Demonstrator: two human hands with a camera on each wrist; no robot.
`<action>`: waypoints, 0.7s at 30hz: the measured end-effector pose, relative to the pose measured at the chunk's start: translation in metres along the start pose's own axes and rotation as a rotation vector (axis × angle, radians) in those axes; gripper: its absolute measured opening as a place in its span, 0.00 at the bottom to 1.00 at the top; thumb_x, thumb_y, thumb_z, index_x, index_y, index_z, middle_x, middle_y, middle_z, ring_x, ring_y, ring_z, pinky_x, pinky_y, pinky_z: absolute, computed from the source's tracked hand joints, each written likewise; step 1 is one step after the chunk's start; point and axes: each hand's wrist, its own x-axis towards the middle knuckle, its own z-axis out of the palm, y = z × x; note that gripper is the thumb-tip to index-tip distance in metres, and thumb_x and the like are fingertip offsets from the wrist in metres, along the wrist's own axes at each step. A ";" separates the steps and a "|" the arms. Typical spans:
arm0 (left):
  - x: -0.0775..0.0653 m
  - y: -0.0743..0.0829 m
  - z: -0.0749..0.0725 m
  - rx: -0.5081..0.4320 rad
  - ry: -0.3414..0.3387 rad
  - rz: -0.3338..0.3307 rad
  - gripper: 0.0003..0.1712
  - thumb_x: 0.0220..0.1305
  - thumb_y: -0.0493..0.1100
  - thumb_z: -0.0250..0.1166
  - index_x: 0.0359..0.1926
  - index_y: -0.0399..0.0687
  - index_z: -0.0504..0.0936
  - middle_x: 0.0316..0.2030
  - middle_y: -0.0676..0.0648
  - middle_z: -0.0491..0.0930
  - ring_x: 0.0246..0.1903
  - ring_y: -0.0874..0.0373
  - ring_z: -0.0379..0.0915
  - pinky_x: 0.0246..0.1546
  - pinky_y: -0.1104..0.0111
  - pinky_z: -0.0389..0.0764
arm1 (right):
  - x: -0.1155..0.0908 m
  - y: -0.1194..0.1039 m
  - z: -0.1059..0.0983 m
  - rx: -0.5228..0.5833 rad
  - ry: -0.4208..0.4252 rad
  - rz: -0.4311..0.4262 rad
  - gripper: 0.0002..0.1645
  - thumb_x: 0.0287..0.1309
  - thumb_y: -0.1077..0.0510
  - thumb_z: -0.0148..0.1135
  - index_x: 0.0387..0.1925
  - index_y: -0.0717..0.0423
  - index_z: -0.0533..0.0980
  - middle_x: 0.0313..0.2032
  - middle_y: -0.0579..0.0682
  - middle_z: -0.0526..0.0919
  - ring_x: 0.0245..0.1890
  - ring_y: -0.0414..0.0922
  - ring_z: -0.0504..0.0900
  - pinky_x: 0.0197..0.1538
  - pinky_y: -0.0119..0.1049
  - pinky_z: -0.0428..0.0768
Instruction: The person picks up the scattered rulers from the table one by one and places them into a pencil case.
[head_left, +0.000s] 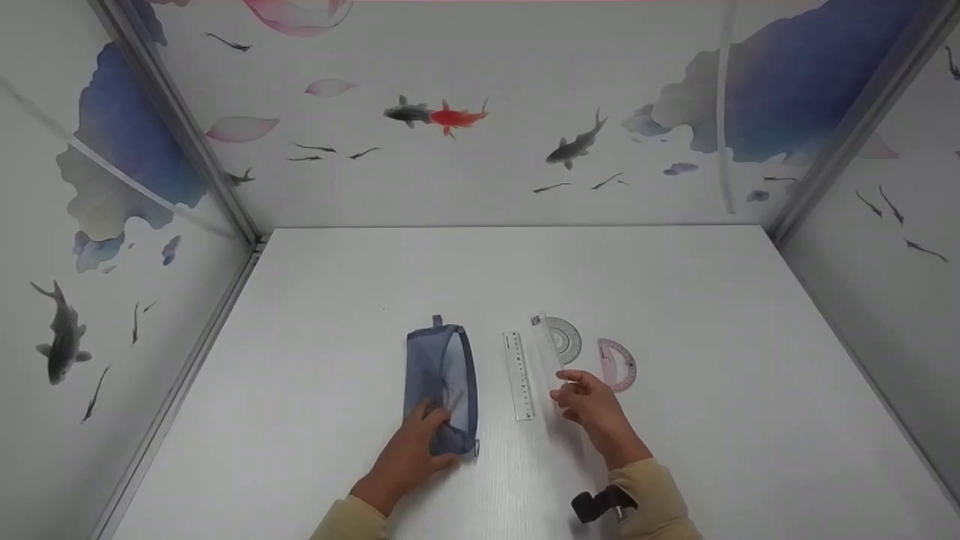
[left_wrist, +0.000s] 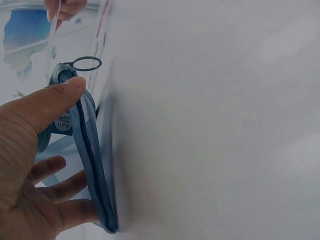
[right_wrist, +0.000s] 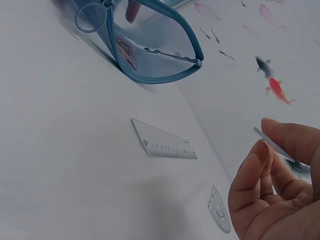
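Note:
A blue zip pencil case [head_left: 420,367] lies on the table with its zipped side gaping. My left hand [head_left: 407,454] grips its near end; in the left wrist view the thumb [left_wrist: 57,102] presses by the zip's ring pull and the other fingers are behind the fabric. Between thumb and fingertips, my right hand [head_left: 600,412] pinches a clear ruler [head_left: 544,341], tilted up from the table and seen nearly edge-on in the right wrist view. A second clear ruler [head_left: 518,375] lies flat between the case and that hand. Inside the case a reddish patterned piece [right_wrist: 126,52] shows.
A clear protractor [head_left: 568,341] lies behind the held ruler, which overlaps it in the head view. Further right lies a pink protractor [head_left: 628,367], partly behind my right hand. White walls [head_left: 480,180] with painted fish border the white table [head_left: 337,285].

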 end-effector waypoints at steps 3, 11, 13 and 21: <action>0.000 0.000 0.000 0.001 0.003 0.002 0.32 0.49 0.45 0.77 0.53 0.44 0.73 0.63 0.26 0.62 0.58 0.30 0.67 0.54 0.44 0.74 | 0.000 0.001 0.003 -0.010 -0.020 -0.007 0.23 0.57 0.64 0.63 0.55 0.63 0.73 0.38 0.53 0.77 0.37 0.47 0.78 0.41 0.36 0.77; 0.000 -0.001 0.000 0.002 0.002 -0.001 0.32 0.49 0.46 0.76 0.54 0.44 0.73 0.63 0.27 0.62 0.59 0.31 0.66 0.56 0.45 0.73 | -0.003 0.003 0.012 -0.020 -0.072 -0.012 0.23 0.56 0.64 0.63 0.54 0.63 0.73 0.37 0.52 0.76 0.35 0.46 0.77 0.41 0.36 0.77; 0.000 -0.001 0.000 0.004 0.001 -0.003 0.32 0.49 0.46 0.76 0.54 0.44 0.73 0.63 0.27 0.62 0.59 0.31 0.66 0.56 0.45 0.73 | -0.003 0.003 0.014 -0.023 -0.083 -0.013 0.23 0.55 0.65 0.63 0.54 0.64 0.73 0.36 0.51 0.76 0.35 0.45 0.76 0.40 0.36 0.77; 0.001 0.000 0.000 -0.017 -0.003 -0.016 0.30 0.48 0.46 0.77 0.51 0.47 0.73 0.63 0.28 0.62 0.60 0.29 0.65 0.55 0.44 0.73 | -0.001 0.003 0.021 -0.017 -0.169 -0.043 0.24 0.56 0.64 0.64 0.55 0.66 0.72 0.32 0.48 0.75 0.34 0.43 0.77 0.38 0.35 0.76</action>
